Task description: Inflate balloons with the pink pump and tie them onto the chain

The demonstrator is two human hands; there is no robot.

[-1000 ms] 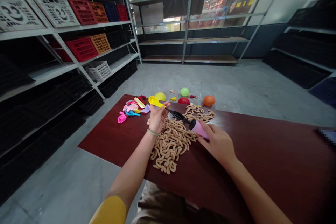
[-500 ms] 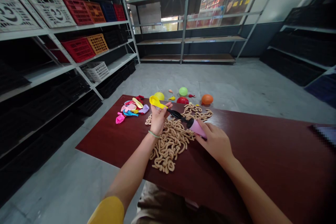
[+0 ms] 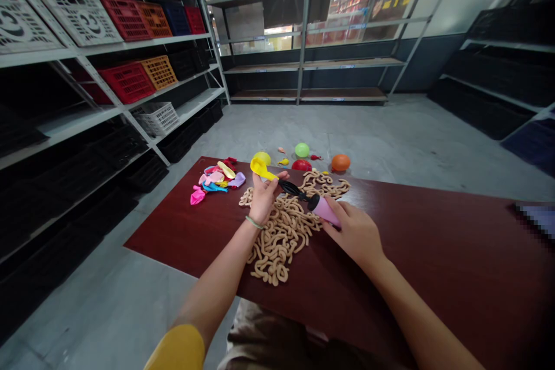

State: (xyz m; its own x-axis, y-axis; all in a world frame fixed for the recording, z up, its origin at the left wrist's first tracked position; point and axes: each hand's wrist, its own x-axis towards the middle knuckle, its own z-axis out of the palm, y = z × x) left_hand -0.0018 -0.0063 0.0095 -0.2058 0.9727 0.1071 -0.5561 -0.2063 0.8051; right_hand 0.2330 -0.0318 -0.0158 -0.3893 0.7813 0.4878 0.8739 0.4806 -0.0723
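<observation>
My left hand [image 3: 264, 202] pinches the neck of a yellow balloon [image 3: 259, 168], which is limp or only slightly filled. The black nozzle end of a balloon pump [image 3: 326, 211] meets the balloon's neck at my left fingers; the exact joint is hidden. Closed around the pump's pink barrel is my right hand [image 3: 358, 237]. Below both hands a heap of tan, curled, rope-like pieces [image 3: 281, 237] is spread on the table. Left of my left hand lies a pile of limp coloured balloons [image 3: 214, 178].
The dark red table [image 3: 433, 254] reaches far to the right. Beyond its far edge, a green balloon [image 3: 302, 150], a red balloon [image 3: 302, 165] and an orange balloon [image 3: 340, 162] rest on the grey floor. Shelves with crates [image 3: 130, 82] stand left.
The yellow balloon's body has shifted slightly to the right and looks a little rounder. Both hands keep their hold in nearly the same place.
</observation>
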